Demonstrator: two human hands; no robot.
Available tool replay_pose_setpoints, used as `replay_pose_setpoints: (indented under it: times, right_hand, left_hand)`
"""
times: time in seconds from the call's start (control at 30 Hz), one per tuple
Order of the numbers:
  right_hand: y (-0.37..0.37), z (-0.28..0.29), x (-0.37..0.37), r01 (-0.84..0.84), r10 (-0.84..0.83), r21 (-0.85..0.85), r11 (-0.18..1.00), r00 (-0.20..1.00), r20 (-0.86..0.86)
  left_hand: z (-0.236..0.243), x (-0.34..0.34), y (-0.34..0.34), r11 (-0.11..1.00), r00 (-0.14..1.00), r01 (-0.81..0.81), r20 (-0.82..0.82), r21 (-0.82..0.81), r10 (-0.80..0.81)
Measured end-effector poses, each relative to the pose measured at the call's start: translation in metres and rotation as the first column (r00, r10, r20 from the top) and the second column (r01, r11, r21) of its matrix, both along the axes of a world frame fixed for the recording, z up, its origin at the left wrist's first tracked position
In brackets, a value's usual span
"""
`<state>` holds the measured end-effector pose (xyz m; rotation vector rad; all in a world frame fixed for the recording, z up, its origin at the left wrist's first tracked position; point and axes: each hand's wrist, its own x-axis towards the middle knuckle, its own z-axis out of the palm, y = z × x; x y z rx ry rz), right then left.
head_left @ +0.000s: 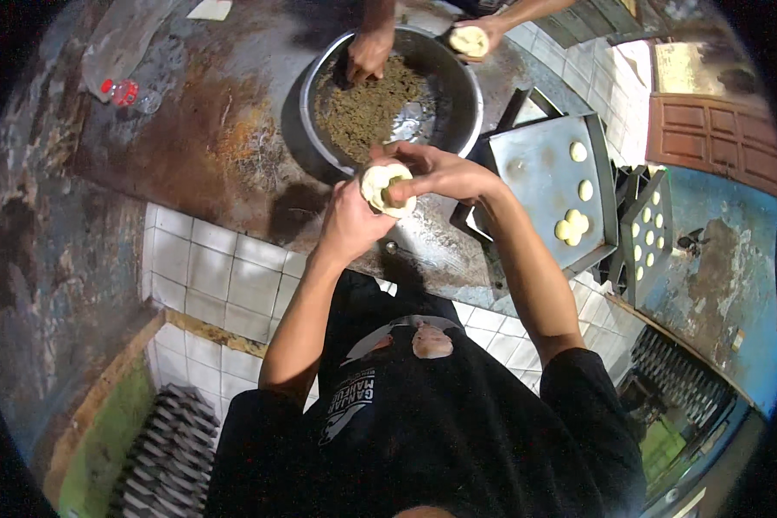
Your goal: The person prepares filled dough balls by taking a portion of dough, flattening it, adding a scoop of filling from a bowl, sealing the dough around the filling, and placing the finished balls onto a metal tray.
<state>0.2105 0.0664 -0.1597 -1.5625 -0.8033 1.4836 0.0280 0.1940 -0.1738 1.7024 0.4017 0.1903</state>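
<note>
A round piece of pale dough [375, 185] sits in my left hand [354, 223], whose fingers curl around it. Brownish filling [394, 188] shows in the middle of the dough. My right hand [445, 175] reaches over from the right, gripping the dough's edge with a digit pressed at the filling. Just beyond my hands stands a wide metal basin [468, 112] holding crumbly brown filling [354, 121]. Another person's hand [371, 53] dips into that filling. That person's other hand [495, 33] holds a flattened piece of dough [469, 41].
To the right, a metal baking tray [527, 203] carries several dough balls [571, 227]. Farther right, a second tray [637, 274] bears rows of small dough balls. A clear plastic bottle with a red cap [129, 93] lies at the far left of the worn table [190, 186].
</note>
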Motion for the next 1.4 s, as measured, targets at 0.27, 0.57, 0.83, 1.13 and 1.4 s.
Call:
replay_pose_setpoints:
  times: [0.27, 0.57, 0.83, 1.13, 1.4]
  right_hand:
    - [-0.059, 0.111, -0.01, -0.089, -0.059, 0.275, 0.957, 0.871, 0.488]
    - [-0.12, 0.136, -0.012, 0.02, -0.247, 0.356, 0.934, 0.758, 0.604]
    - [-0.193, 0.15, -0.029, 0.409, -0.533, 0.384, 0.828, 0.787, 0.311]
    - [-0.269, 0.121, 0.003, 0.229, -0.585, 0.575, 0.785, 0.579, 0.568]
    - [-0.323, 0.086, -0.012, 0.86, -0.556, 0.1, 0.5, 0.408, -0.724]
  left_hand:
    - [0.027, 0.006, -0.016, 0.98, 0.992, 0.113, 0.079, -0.164, -0.101]
    - [0.075, 0.032, -0.056, 0.885, 0.907, 0.419, 0.048, -0.202, -0.419]
    - [0.093, 0.051, -0.141, 0.772, 0.984, 0.178, 0.115, -0.61, -0.136]
    - [0.121, 0.095, -0.203, 0.54, 0.932, 0.056, -0.15, -0.84, -0.33]
    - [0.134, 0.123, -0.283, 0.959, 0.973, 0.124, 0.219, -0.256, -0.068]
